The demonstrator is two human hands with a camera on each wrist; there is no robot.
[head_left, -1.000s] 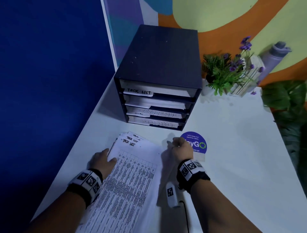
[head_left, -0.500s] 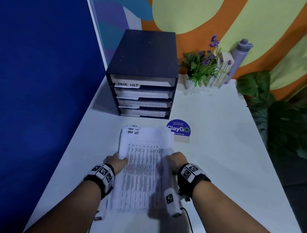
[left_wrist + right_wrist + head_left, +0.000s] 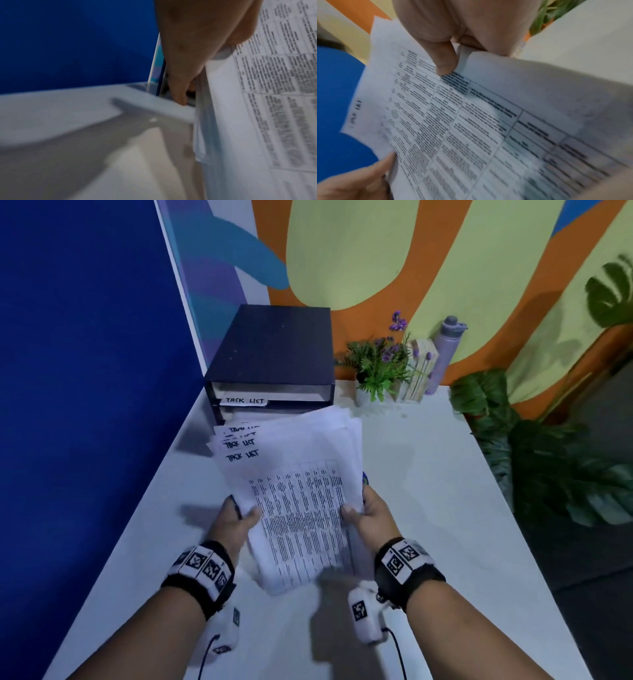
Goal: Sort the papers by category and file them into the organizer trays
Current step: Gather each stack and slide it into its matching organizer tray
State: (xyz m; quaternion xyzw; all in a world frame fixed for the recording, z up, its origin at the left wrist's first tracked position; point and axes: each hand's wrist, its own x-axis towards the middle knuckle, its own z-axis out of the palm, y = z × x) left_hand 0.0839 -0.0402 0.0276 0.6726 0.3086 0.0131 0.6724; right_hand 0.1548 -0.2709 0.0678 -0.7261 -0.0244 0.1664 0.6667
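A stack of printed papers (image 3: 298, 494) headed "TASK LIST" is lifted off the white table, its far end tilted up in front of the organizer. My left hand (image 3: 236, 517) grips its left edge, thumb on top. My right hand (image 3: 364, 517) grips its right edge, thumb on the top sheet (image 3: 471, 121). The left wrist view shows my left fingers curled under the stack (image 3: 257, 108). The black organizer (image 3: 274, 361) stands at the table's back left; its top tray carries a "TASK LIST" label (image 3: 245, 401). The lower trays are hidden behind the papers.
A blue wall panel (image 3: 85, 371) borders the table (image 3: 428, 508) on the left. A small potted plant (image 3: 380, 371) and a purple bottle (image 3: 443, 354) stand at the back right. Large green leaves (image 3: 548, 474) hang beside the right edge.
The stack lay flat on the table with both hands squaring its sides. Now both hands hold it, raised off the table and tilted up toward the organizer.
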